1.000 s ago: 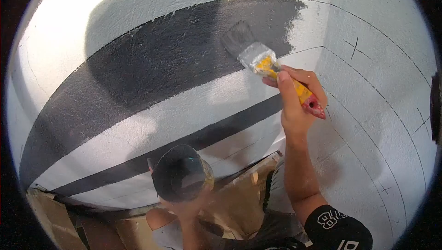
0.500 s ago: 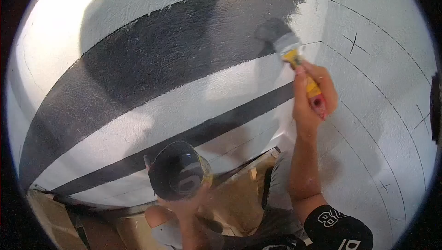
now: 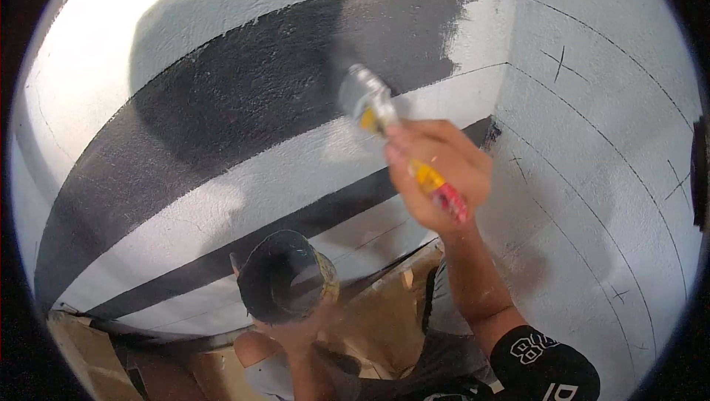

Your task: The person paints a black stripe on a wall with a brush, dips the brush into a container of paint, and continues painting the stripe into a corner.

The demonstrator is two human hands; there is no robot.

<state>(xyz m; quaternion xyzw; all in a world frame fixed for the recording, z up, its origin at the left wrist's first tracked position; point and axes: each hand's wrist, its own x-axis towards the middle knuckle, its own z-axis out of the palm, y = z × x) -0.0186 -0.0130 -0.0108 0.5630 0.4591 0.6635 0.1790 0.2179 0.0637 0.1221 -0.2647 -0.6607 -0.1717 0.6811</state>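
My right hand (image 3: 447, 172) is closed round the yellow and red handle of a paintbrush (image 3: 377, 109), its metal band and bristles smeared by motion. The brush overlaps the lower edge of a wide dark grey painted band (image 3: 244, 83) on the white wall. Lower down, my left hand (image 3: 299, 327) grips a paint bucket (image 3: 285, 275) from below and the side. Dark paint coats the bucket's inside and rim, and yellowish marks show on its outer right side.
A narrower dark stripe (image 3: 318, 220) runs below the wide band. Thin pencilled arcs and crosses (image 3: 562, 65) mark the wall on the right, past a corner. Brown cardboard (image 3: 85, 357) lies along the floor at the wall's foot. A dark object (image 3: 699, 175) juts in at the far right.
My right hand has swung left and down with the paintbrush, away from the ragged right end of the wide band. The bucket in my left hand has barely moved.
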